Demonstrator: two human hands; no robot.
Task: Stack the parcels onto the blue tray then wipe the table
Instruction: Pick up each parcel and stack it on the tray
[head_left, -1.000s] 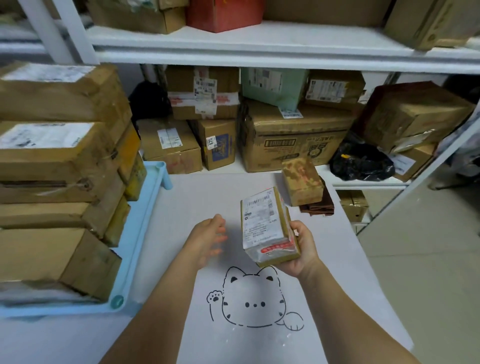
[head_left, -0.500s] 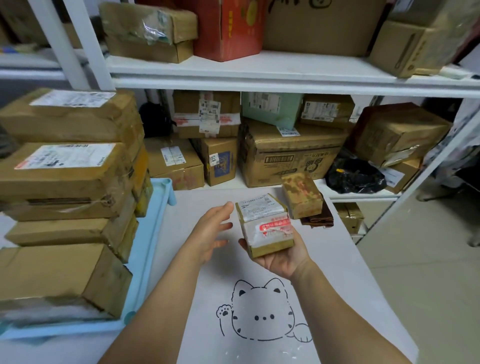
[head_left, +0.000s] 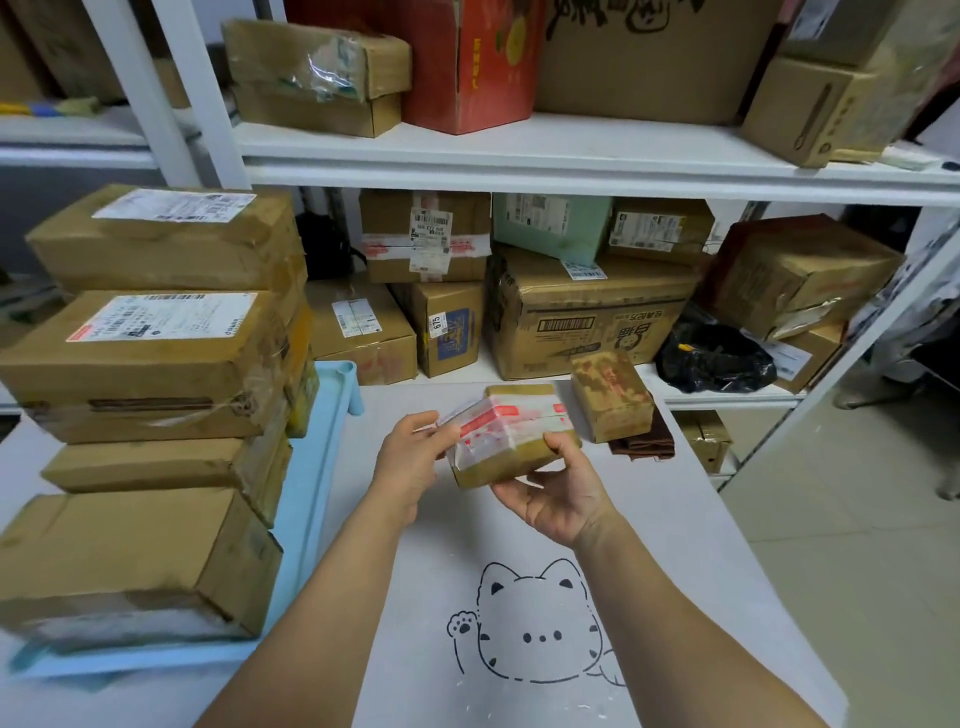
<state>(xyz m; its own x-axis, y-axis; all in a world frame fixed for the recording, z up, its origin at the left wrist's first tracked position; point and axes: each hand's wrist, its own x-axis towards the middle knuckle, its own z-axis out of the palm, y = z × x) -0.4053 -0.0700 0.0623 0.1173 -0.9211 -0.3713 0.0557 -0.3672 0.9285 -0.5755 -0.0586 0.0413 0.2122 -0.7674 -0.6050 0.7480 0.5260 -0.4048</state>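
Left hand (head_left: 410, 457) now grips small parcel (head_left: 511, 441) too.

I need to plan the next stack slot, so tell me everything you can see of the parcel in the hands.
The parcel is a small brown cardboard box, banded with clear tape printed red, whitish toward its left end. It is tilted, off the table, the left hand holding its left end, the right hand cupping it from below.

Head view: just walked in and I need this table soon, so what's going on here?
A person holds a taped parcel above the table, left hand and right hand gripping it. Bigger parcels are stacked on the blue tray at the left. Another small parcel waits at the far edge by a brown cloth.
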